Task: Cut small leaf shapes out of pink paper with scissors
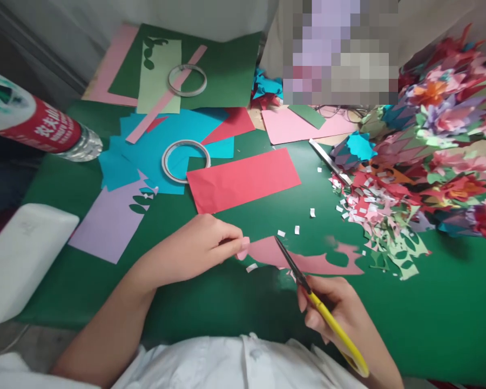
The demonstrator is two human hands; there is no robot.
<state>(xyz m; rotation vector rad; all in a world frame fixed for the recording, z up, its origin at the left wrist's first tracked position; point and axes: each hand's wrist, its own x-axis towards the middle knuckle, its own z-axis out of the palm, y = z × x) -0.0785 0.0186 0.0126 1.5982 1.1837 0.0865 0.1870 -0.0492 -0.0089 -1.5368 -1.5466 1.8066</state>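
Note:
My left hand [198, 243] is closed, pinching the left end of a pink paper sheet [308, 260] that has curved pieces cut out of it. My right hand [340, 313] grips yellow-handled scissors [308, 286], whose dark blades lie across the pink sheet near its middle. Both hands hover over a green table cover [429, 319], close to my white shirt.
A red paper rectangle [243, 181] lies just beyond my hands. Blue, lilac and pink sheets and two tape rings [185, 161] sit at left, with a bottle [36, 127] and a white box [20, 254]. Paper scraps [372, 216] and paper flowers [449, 135] fill the right.

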